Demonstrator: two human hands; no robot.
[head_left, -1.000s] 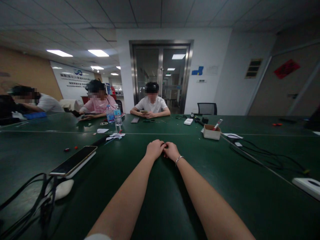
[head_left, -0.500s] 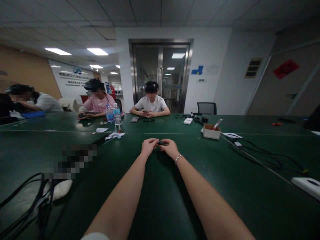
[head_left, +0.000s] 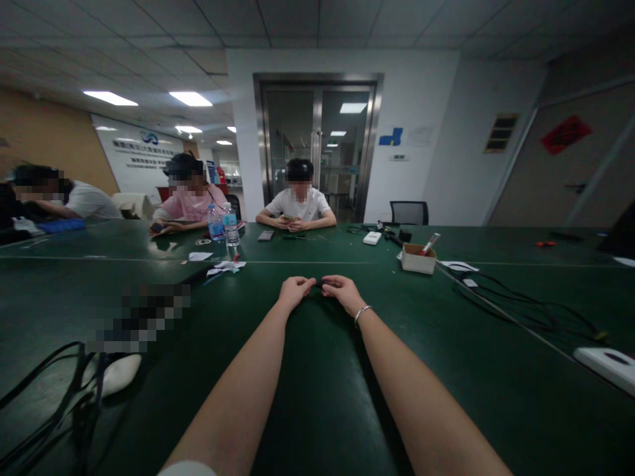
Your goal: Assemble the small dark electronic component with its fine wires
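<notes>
Both my arms reach forward over the green table (head_left: 327,370). Between my fingertips is a small dark object (head_left: 319,283), too small to tell its kind. My left hand (head_left: 296,291) pinches its left end with thumb and forefinger. From the other side, my right hand (head_left: 343,291) grips the right end with its fingertips; a silver bracelet (head_left: 362,315) circles that wrist. Fingers cover most of the object, and it is held just over the tabletop.
A small cardboard box (head_left: 418,258) with a pen-like item stands right of my hands. Water bottles (head_left: 231,226) and paper scraps (head_left: 225,267) lie left. Black cables (head_left: 526,301) run at right, a white mouse (head_left: 120,375) near left. Several people sit across, one person (head_left: 297,208) directly opposite.
My right hand has shifted slightly right and its fingers have straightened. Less of the dark object shows between my hands. The whole view has moved a little.
</notes>
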